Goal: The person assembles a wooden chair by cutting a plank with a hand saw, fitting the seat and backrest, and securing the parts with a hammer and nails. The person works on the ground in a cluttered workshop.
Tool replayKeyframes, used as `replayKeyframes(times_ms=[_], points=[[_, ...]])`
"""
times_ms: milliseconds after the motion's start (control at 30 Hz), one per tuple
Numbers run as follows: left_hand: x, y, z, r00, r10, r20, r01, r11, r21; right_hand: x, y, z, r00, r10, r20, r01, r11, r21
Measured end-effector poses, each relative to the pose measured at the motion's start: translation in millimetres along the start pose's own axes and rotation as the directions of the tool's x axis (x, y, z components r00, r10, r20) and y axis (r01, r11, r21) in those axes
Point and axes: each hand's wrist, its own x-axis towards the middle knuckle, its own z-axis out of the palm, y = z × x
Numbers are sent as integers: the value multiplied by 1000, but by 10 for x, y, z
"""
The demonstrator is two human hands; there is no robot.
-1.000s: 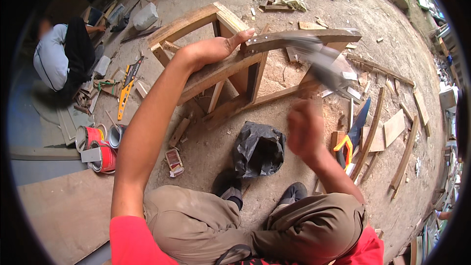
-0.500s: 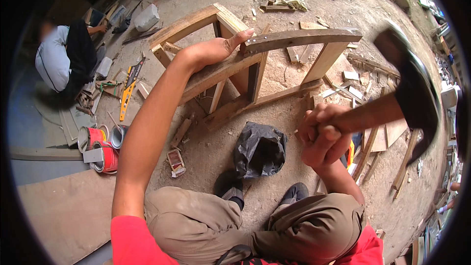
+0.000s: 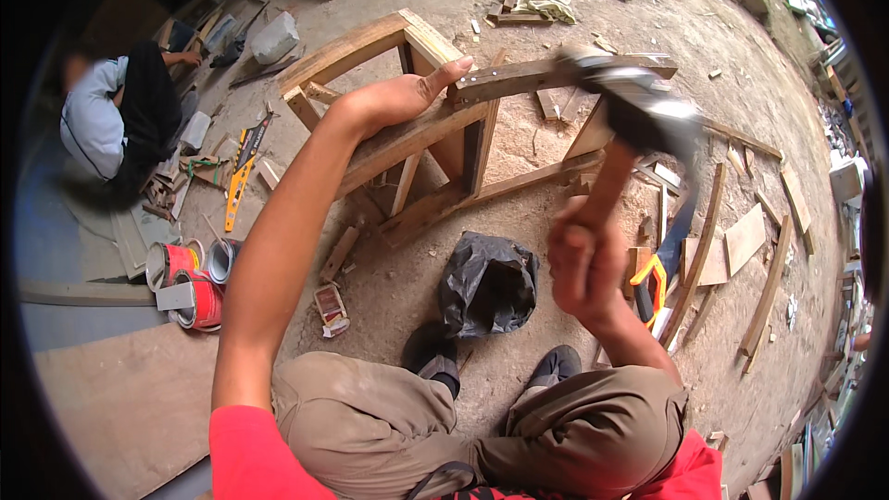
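A wooden frame point(image 3: 421, 139) made of joined battens stands on the ground in front of me. My left hand point(image 3: 400, 97) is closed over its top rail, thumb stretched along the wood and the other fingers partly hidden. Beside that thumb begins a darker wooden strip point(image 3: 519, 80), with small shiny nail heads near its left end. In my right hand point(image 3: 590, 264) is the wooden handle of a claw hammer point(image 3: 608, 187). The blurred hammer head overlaps the strip's right part in view; whether they touch I cannot tell.
A black plastic bag point(image 3: 491, 282) stands between my feet and the frame. Red paint cans point(image 3: 199, 301) and a yellow handsaw point(image 3: 243, 171) lie left, near a crouching person point(image 3: 97, 120). At right are another saw with an orange handle point(image 3: 656, 282) and scattered wood strips point(image 3: 704, 250).
The hammer has swung left from the right side, its head now over the dark strip. My right wrist has turned; my left hand stays on the frame.
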Motion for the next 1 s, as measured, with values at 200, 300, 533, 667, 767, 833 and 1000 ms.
replayKeyframes(times_ms=[200, 300, 533, 667, 767, 833, 1000], points=[[-69, 128, -37, 996, -48, 77, 50, 998, -27, -88, 255, 227, 972, 217, 88, -180, 934, -309], [-152, 214, 3, 998, 58, -21, -58, 997, -42, -672, 454, 190, 889, 438, 135, -394, 881, -263], [-70, 65, -54, 997, 80, 19, -81, 996, 49, -645, 458, 58, 899, 416, 140, -369, 889, -270], [-175, 48, 55, 963, 219, -158, -170, 947, 273, -770, 617, 64, 891, 451, 55, -426, 871, -245], [-185, 107, 72, 979, 146, -139, -102, 953, 287, -784, 794, -28, 891, 453, 13, -426, 847, -319], [-196, 159, 74, 988, 106, -115, -70, 956, 284, -723, 880, -161, 858, 512, 25, -455, 783, -425], [-104, -11, 90, 959, 223, -177, -167, 944, 285, -911, 1389, -450, 773, 634, 13, -440, 551, -709]])
